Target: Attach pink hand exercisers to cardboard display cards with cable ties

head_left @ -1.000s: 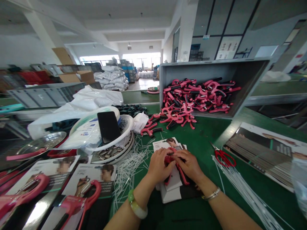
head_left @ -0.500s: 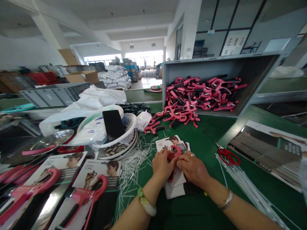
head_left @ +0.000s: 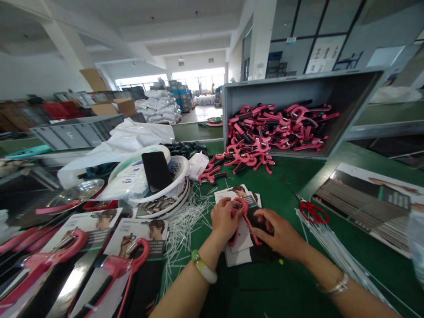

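Note:
A pink hand grip strengthener [head_left: 244,207] lies over a small stack of printed cards [head_left: 239,256] on the green table. My left hand [head_left: 225,219] is closed around its upper left side, the fingers partly covering it. My right hand [head_left: 278,232] is at the other side, fingers apart, with the thumb beside or touching the right handle; contact is hard to make out. On the left, more pink hand grip strengtheners [head_left: 115,267] rest on their own cards.
A grey crate [head_left: 344,115] tipped on its side spills pink grips at the back. Red scissors [head_left: 313,212], white ties [head_left: 344,260] and strapped cards [head_left: 364,207] lie right. Loose white ties [head_left: 185,234], a phone [head_left: 157,171] and a white basin [head_left: 180,176] stand left.
My right hand has moved right, away from my left, and its fingers have spread. The hand grip strengthener's right handle now shows, swung outward. My left hand stays on it.

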The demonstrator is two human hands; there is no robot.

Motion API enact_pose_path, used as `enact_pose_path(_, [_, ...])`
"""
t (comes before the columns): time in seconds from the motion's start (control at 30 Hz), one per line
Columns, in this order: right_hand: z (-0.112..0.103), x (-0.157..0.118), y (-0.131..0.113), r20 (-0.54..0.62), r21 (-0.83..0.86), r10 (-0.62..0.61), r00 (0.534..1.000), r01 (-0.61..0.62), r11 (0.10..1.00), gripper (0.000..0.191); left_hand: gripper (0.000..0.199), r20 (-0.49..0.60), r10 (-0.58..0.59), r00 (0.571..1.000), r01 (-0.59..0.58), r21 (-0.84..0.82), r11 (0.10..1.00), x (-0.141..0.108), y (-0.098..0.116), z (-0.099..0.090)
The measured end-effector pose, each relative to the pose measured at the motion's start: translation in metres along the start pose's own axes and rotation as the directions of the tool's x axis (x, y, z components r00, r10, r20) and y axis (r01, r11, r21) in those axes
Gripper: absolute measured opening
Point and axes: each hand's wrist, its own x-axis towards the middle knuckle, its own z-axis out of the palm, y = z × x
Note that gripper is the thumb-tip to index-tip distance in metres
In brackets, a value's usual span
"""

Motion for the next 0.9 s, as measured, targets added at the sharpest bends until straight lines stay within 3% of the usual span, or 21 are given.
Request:
enact_pose_path(0.07, [0.0, -0.014, -0.002, 0.063, -0.033, 0.119, 0.991, -0.117, 0.993, 0.047, 0.016, -0.045, 0.094, 0.995, -0.091, 0.054, 0.994, -0.011, 0.005, -0.008])
enact_pose_path(0.17, [0.01, -0.028, -0.007, 0.047, -0.099, 0.139, 0.989, -0.134, 0.986, 0.046, 0.007, 0.091, 0.229, 0.969, -0.24, 0.137, 0.961, -0.03, 0.01, -0.02])
enact_pose_path(0.3, [0.027, -0.03, -0.011, -0.08, -0.168, 0.043, 0.996, -0.056, 0.984, 0.04, 0.021, 0.256, 0.196, 0.947, -0.244, 0.171, 0.954, -0.044, 0.012, -0.024])
enact_pose_path(0.47, [0.031, -0.028, -0.013, -0.189, -0.223, -0.032, 0.981, -0.011, 0.975, 0.033, 0.017, 0.307, 0.178, 0.935, -0.241, 0.179, 0.954, -0.04, 0.013, -0.02])
enact_pose_path(0.57, [0.03, -0.029, -0.012, -0.228, -0.229, -0.008, 0.974, -0.046, 0.972, 0.029, 0.015, 0.308, 0.26, 0.915, -0.304, 0.105, 0.947, -0.036, 0.009, -0.019])
enact_pose_path(0.7, [0.024, -0.03, -0.008, -0.132, -0.189, 0.059, 0.989, -0.084, 0.978, 0.025, 0.005, 0.259, 0.389, 0.884, -0.382, -0.081, 0.921, -0.032, -0.004, -0.018])
enact_pose_path(0.8, [0.018, -0.027, -0.01, -0.114, -0.184, 0.014, 0.993, -0.035, 0.982, 0.031, 0.01, 0.169, 0.354, 0.92, -0.325, -0.177, 0.929, -0.034, -0.013, -0.014])
enact_pose_path(0.9, [0.014, -0.018, -0.014, -0.087, -0.175, -0.057, 0.995, 0.041, 0.984, 0.03, 0.009, 0.078, 0.298, 0.951, -0.282, -0.172, 0.944, -0.038, -0.014, -0.012])
